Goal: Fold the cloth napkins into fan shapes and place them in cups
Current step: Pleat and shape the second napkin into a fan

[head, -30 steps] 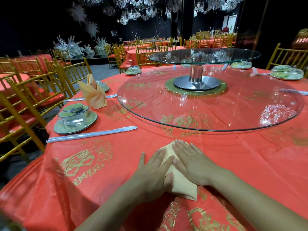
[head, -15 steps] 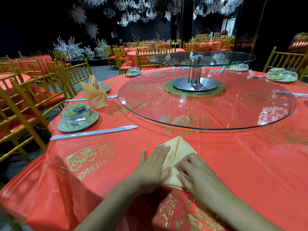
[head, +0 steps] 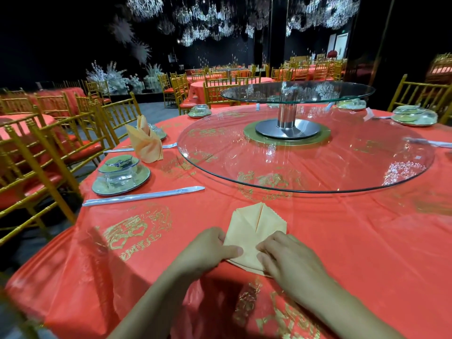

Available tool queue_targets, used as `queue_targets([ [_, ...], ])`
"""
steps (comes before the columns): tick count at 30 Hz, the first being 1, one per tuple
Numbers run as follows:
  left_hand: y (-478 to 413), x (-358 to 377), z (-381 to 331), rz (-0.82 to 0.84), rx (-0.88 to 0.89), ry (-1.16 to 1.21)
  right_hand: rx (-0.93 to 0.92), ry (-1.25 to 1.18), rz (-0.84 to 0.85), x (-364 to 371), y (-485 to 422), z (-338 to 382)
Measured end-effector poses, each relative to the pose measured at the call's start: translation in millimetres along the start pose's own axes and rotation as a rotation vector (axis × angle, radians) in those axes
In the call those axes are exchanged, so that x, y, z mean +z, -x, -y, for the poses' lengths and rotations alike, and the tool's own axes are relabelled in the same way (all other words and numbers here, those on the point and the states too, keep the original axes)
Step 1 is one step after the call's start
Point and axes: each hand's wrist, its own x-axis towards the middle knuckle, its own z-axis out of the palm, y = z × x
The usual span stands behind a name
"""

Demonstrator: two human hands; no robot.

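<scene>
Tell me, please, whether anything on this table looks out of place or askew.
Nothing looks spilled or damaged. The one oddity: the finished folded napkin at the far left stands on the red tablecloth, with no cup visible around its base.

left grip (head: pixel 210 250) pulling back, pinching near corner of peach folded cloth napkin (head: pixel 254 225) | right grip (head: pixel 289 261) pulling back, curling onto near edge

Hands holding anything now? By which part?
The folded napkin: left hand pinches its near-left corner, right hand grips its near-right edge. The rest lies flat on the tablecloth.
</scene>
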Motion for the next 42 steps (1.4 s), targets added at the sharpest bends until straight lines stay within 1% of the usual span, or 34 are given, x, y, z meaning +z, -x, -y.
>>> queue_targets([
  [3, 0, 2, -5, 0.04, -0.03, 0.105, -0.008, 0.122, -0.061, 4, 5, 7],
  [5, 1, 6, -8, 0.067, -0.014, 0.187, -0.006, 0.193, -0.092, 6, 6, 11],
  [9, 3, 10, -9, 0.093, 0.013, 0.331, 0.015, 0.293, -0.121, 9, 2, 18],
  [12, 3, 16, -10, 0.102, 0.047, 0.422, 0.013, 0.324, -0.143, 12, -2, 22],
  [14, 5, 19, -13, 0.101, 0.058, 0.476, -0.01, 0.336, -0.219, 14, -5, 20],
  [16, 10, 20, -19, 0.116, 0.08, 0.582, 0.009, 0.308, -0.311, 14, -7, 14],
  [17, 12, 21, -21, 0.128, 0.096, 0.669, 0.036, 0.253, -0.343, 13, -8, 8],
  [19, 15, 24, -23, 0.106, 0.098, 0.821, 0.108, 0.028, -0.346, 9, -11, 0],
  [20, 14, 27, -21, 0.064, 0.075, 0.833, 0.152, -0.141, -0.339, 6, -12, -3],
  [22, 12, 35, -17, -0.014, -0.001, 0.784, 0.287, -0.6, -0.32, 2, -16, -7],
  [23, 11, 38, -16, -0.013, -0.031, 0.777, 0.35, -0.841, -0.321, 2, -18, -7],
  [24, 10, 41, -16, 0.005, -0.05, 0.794, 0.404, -1.028, -0.319, 3, -18, -7],
  [26, 10, 46, -21, 0.046, -0.059, 0.863, 0.476, -1.255, -0.315, 6, -18, -3],
  [28, 9, 48, -27, 0.03, -0.068, 0.928, 0.513, -1.376, -0.318, 7, -17, 3],
  [31, 3, 49, -28, -0.099, -0.056, 0.983, 0.487, -1.384, -0.247, 4, -15, 4],
  [34, -1, 44, -27, -0.221, 0.006, 0.856, 0.469, -1.355, -0.205, -4, -13, -4],
  [36, -2, 37, -26, -0.292, 0.06, 0.763, 0.504, -1.325, -0.23, -9, -15, -15],
  [38, -4, 30, -26, -0.358, 0.122, 0.699, 0.512, -1.242, -0.225, -14, -18, -24],
  [40, -7, 25, -27, -0.409, 0.178, 0.654, 0.482, -1.144, -0.174, -16, -22, -31],
  [42, -10, 23, -26, -0.434, 0.218, 0.615, 0.448, -0.967, -0.137, -14, -27, -36],
])
